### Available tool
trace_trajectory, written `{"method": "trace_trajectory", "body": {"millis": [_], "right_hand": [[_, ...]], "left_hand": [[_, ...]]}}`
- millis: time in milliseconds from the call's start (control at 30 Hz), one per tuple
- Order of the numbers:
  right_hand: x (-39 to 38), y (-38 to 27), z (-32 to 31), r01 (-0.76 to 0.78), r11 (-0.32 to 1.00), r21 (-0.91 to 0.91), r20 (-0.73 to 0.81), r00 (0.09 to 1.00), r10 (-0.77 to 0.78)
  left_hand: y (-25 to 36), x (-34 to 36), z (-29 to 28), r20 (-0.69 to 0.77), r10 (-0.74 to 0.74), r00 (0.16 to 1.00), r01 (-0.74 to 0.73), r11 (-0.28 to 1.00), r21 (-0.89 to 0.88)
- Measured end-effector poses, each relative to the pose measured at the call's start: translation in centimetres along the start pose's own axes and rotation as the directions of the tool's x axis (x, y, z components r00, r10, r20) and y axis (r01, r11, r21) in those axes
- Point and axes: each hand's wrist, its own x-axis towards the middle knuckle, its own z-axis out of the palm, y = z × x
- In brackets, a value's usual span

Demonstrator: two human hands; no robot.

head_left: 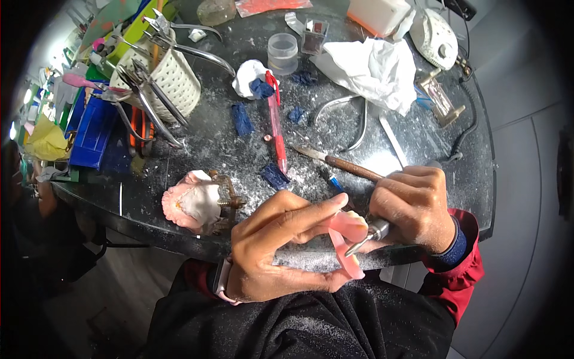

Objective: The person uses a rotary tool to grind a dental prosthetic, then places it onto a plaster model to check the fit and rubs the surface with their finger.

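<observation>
Pink denture-like piece [342, 242]: grasped in the fingers of the left hand [263, 251], at the near edge of the counter [209, 149]. Right hand [412, 206]: fingers closed around a metal handpiece [376, 230].

Dark curved bench [470, 191], pale grey panels [515, 191] at right, bright glare [60, 57] leftward.

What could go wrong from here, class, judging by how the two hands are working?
The metal handpiece in the right hand might slip along the curved pink piece and nick the left hand, which grips that piece close to the handpiece's tip. The pink piece could drop if the left hand's grip shifts. The right hand might also nudge the wooden-handled tool lying beside it.
</observation>
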Motion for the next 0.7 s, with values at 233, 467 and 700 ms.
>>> {"method": "trace_trajectory", "body": {"millis": [233, 467, 700], "right_hand": [[0.0, 0.7, 0.1, -0.112, 0.992, -0.055, -0.173, 0.980, 0.101], [-0.3, 1.0, 2.5, -0.345, 0.935, -0.087, -0.342, 0.892, 0.297], [-3.2, 2.7, 3.3, -0.375, 0.927, -0.014, -0.285, 0.890, 0.356]], "left_hand": [[0.6, 1.2, 0.4, -0.077, -0.157, 0.985, 0.121, 0.928, -0.353], [0.6, -0.1, -0.1, -0.076, -0.262, 0.962, 0.177, 0.811, -0.557], [1.4, 0.0, 0.8, -0.218, 0.008, 0.976, -0.095, 0.915, -0.392]]}}
